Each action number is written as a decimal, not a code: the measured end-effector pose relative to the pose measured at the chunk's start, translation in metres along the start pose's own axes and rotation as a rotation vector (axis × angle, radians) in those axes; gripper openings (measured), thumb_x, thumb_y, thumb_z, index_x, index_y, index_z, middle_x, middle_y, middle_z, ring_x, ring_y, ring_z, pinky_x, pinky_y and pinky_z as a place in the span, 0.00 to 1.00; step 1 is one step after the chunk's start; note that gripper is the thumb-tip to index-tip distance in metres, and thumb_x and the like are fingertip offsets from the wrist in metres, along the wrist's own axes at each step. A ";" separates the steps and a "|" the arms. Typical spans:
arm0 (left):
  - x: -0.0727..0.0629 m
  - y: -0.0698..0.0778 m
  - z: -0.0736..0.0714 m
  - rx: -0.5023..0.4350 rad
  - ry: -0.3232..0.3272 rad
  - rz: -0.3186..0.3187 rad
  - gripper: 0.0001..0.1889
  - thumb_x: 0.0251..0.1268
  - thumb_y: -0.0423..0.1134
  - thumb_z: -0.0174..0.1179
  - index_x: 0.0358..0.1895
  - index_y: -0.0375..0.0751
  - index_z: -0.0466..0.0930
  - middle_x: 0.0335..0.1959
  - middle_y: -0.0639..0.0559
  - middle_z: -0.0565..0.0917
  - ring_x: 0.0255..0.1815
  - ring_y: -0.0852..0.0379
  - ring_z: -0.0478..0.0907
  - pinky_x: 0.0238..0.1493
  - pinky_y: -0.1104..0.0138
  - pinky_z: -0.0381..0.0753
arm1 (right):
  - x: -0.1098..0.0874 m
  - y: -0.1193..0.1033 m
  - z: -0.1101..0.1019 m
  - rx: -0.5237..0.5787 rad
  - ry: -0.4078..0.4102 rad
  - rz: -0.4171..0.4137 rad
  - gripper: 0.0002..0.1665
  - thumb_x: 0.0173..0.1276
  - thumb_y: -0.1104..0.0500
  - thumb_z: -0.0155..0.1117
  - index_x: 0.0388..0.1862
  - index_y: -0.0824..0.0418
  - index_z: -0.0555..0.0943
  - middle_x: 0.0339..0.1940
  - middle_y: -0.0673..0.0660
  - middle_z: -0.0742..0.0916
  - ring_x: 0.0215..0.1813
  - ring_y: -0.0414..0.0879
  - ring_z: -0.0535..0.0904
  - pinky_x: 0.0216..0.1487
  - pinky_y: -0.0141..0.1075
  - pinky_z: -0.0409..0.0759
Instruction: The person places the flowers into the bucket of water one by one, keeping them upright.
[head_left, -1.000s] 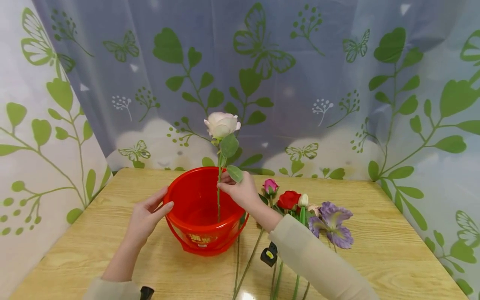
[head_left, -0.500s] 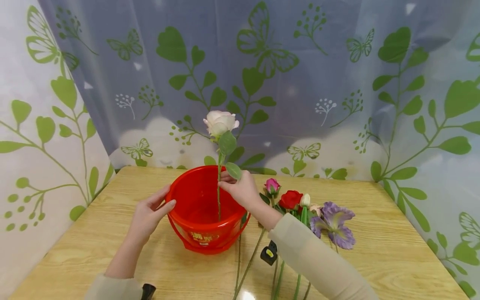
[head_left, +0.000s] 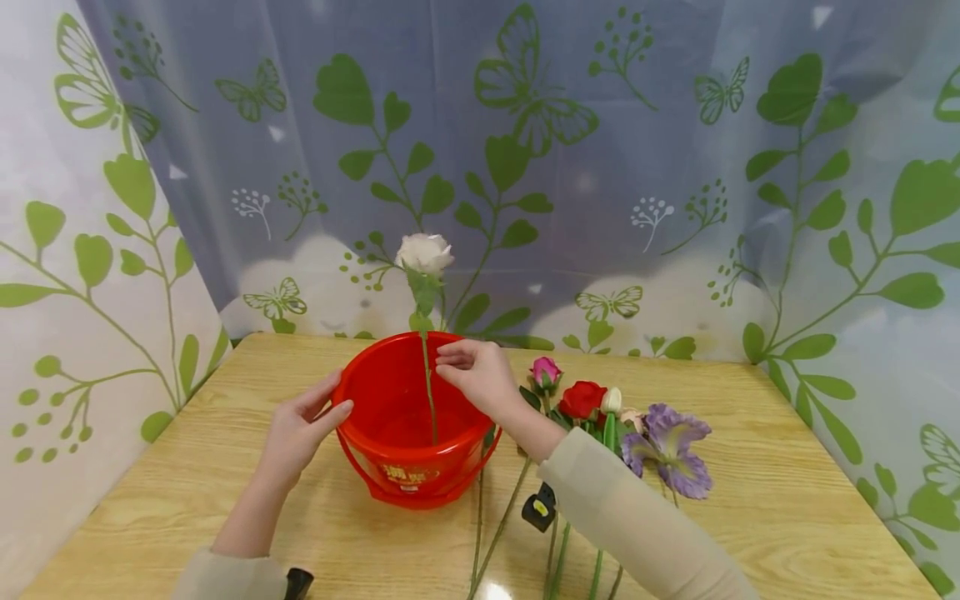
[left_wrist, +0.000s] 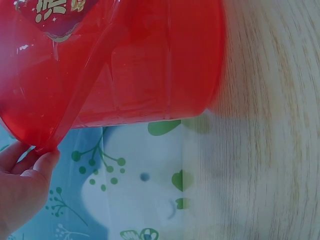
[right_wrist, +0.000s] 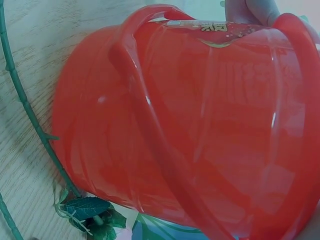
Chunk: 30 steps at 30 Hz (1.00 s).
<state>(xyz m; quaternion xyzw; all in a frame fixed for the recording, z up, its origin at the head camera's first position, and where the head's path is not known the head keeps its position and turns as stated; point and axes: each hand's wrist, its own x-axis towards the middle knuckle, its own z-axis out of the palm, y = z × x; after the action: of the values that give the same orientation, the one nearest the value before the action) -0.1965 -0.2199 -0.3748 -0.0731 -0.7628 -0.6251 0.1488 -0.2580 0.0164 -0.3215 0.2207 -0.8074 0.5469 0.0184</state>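
Note:
A red plastic bucket [head_left: 360, 450] stands upright on the wooden table. My left hand [head_left: 296, 433] grips its left rim between thumb and fingers; the left wrist view shows the fingers [left_wrist: 20, 159] at the rim beside the handle joint. A white rose [head_left: 424, 255] on a long green stem stands inside the bucket, leaning on the far rim. My right hand [head_left: 487, 379] hovers over the right side of the bucket, apart from the stem, with loosely bent fingers and nothing held. The right wrist view shows mostly the bucket's outer wall [right_wrist: 210, 110].
To the bucket's right lie several loose flowers: a pink rose [head_left: 545, 372], a red rose [head_left: 582, 400], a white tulip [head_left: 611, 401] and a purple iris [head_left: 670, 450]. Their stems run toward the table's [head_left: 180, 467] near edge. A printed curtain [head_left: 570, 200] hangs behind.
My right hand has let go of the white rose's stem. The rose has tipped slightly left and away, and its bloom is a little lower. My left hand keeps its grip on the rim.

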 end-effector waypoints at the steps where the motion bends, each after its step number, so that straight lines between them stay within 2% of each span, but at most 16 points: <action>1: 0.000 0.000 0.000 -0.001 0.001 -0.002 0.27 0.56 0.33 0.60 0.59 0.26 0.64 0.59 0.38 0.67 0.59 0.52 0.64 0.45 0.76 0.71 | -0.001 0.000 0.000 0.001 0.000 0.003 0.14 0.57 0.66 0.63 0.43 0.67 0.80 0.38 0.58 0.84 0.41 0.48 0.79 0.40 0.33 0.79; 3: 0.000 0.002 0.001 -0.006 0.002 -0.006 0.27 0.56 0.32 0.59 0.59 0.26 0.64 0.59 0.39 0.67 0.59 0.49 0.63 0.45 0.76 0.71 | -0.001 0.000 -0.001 0.010 0.001 0.011 0.13 0.56 0.66 0.63 0.43 0.66 0.80 0.38 0.58 0.84 0.41 0.48 0.79 0.40 0.33 0.79; 10: 0.000 0.002 0.001 -0.013 0.002 -0.010 0.27 0.56 0.32 0.59 0.59 0.26 0.64 0.59 0.39 0.67 0.59 0.49 0.63 0.45 0.76 0.71 | -0.006 -0.002 -0.007 0.034 0.004 0.022 0.14 0.56 0.65 0.63 0.43 0.67 0.80 0.38 0.58 0.84 0.41 0.48 0.79 0.40 0.34 0.79; 20: -0.001 0.003 0.000 0.000 0.001 -0.015 0.27 0.57 0.34 0.59 0.59 0.26 0.63 0.59 0.38 0.66 0.59 0.53 0.64 0.46 0.76 0.71 | -0.022 -0.001 -0.024 0.082 0.024 0.053 0.14 0.55 0.65 0.65 0.42 0.64 0.81 0.37 0.57 0.84 0.40 0.47 0.79 0.41 0.36 0.79; 25: -0.001 0.002 0.000 0.009 0.003 -0.014 0.28 0.57 0.35 0.59 0.59 0.26 0.63 0.59 0.37 0.66 0.59 0.52 0.64 0.46 0.76 0.71 | -0.032 0.002 -0.035 0.100 0.004 0.071 0.15 0.55 0.65 0.65 0.43 0.65 0.80 0.40 0.59 0.84 0.41 0.46 0.79 0.41 0.36 0.78; 30: 0.000 0.001 0.000 -0.001 0.007 -0.017 0.28 0.56 0.35 0.60 0.59 0.26 0.64 0.59 0.37 0.66 0.58 0.57 0.65 0.45 0.76 0.71 | -0.043 0.006 -0.047 0.107 -0.021 0.087 0.17 0.56 0.63 0.64 0.46 0.66 0.79 0.42 0.61 0.83 0.42 0.47 0.79 0.43 0.37 0.78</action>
<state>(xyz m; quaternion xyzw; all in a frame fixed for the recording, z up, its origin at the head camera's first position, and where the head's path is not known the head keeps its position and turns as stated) -0.1960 -0.2193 -0.3741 -0.0645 -0.7626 -0.6268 0.1463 -0.2313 0.0750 -0.3195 0.1917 -0.7860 0.5871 -0.0257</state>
